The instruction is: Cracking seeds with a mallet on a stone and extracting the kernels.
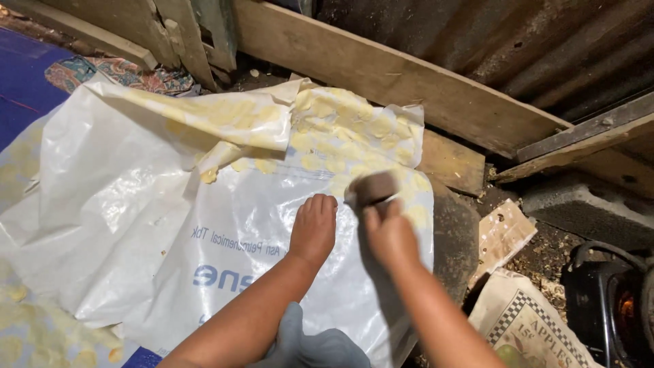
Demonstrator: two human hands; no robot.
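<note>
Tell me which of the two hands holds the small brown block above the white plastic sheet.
The right hand grips the brown block; the left hand only lies flat and empty on the white plastic sheet.

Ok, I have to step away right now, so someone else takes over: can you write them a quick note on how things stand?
Left hand: flat, palm down, pressing on the white plastic sheet.
Right hand: fingers closed around a small brown block, blurred, over the sheet's far right part.
Sheet: spread on the floor, top left edge folded over, pale yellow patches across the far end.
Near half of the sheet shows no patches by the hands.
</note>
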